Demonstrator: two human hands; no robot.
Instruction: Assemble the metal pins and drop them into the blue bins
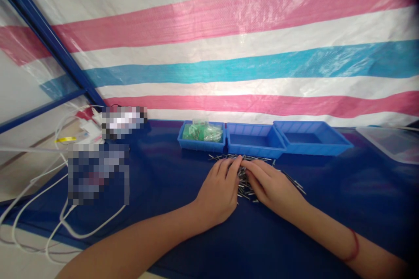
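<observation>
A pile of thin, silvery metal pins (pixel 244 182), like nails or rivets, lies on the blue tabletop. My left hand (pixel 218 187) curves around the pile's left side, its fingertips bent down at the far edge. From the right, my right hand (pixel 274 186) wraps the other side, fingers together. Both hands nearly meet at the top and press the pins between them. Part of the pile is hidden under my fingers. Loose pins are strewn behind the hands, and a few longer ones (pixel 294 182) lie beyond my right hand.
Behind the pile stand three blue bins: the left bin (pixel 180 143) holds green material and clear plastic bags, beside a middle bin (pixel 255 147) and a right bin (pixel 314 148). A clear plastic container (pixel 393 146) sits far right. White cables (pixel 94 232) loop across the left side.
</observation>
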